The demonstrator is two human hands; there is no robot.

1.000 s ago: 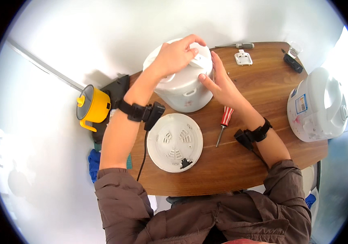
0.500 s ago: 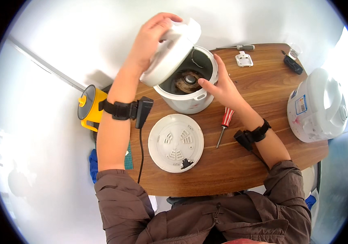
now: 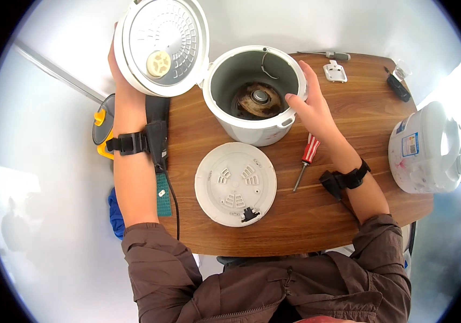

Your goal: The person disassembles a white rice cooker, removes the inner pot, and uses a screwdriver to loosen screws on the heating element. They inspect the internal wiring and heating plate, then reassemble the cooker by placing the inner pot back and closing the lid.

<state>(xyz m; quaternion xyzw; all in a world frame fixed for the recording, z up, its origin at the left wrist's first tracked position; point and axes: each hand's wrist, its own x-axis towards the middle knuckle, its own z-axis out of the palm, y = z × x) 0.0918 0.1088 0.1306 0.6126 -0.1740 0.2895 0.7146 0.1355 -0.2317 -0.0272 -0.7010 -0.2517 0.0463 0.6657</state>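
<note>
The white rice cooker lid (image 3: 128,59) is swung away to the far left, its metal inner face and cream-coloured round valve cover toward me. My left hand (image 3: 118,67) holds it from behind, the fingers mostly hidden. Beside it stands the rice cooker body (image 3: 254,132), without an inner pot; a stained heating plate (image 3: 265,106) with a round centre button and a thin wire on the wall show inside. With its thumb over the rim, my right hand (image 3: 316,113) grips the body's right side.
A round white vented base cover (image 3: 236,185) lies in front of the body. Right of it is a screwdriver (image 3: 310,149) with a red-and-white handle. A second white cooker (image 3: 424,156) stands at the right edge; a yellow kettle (image 3: 104,129) is at left.
My left hand has swung the lid leftward and tipped it, so its inner face now shows and the body's mouth is uncovered. My right hand stays on the rim.
</note>
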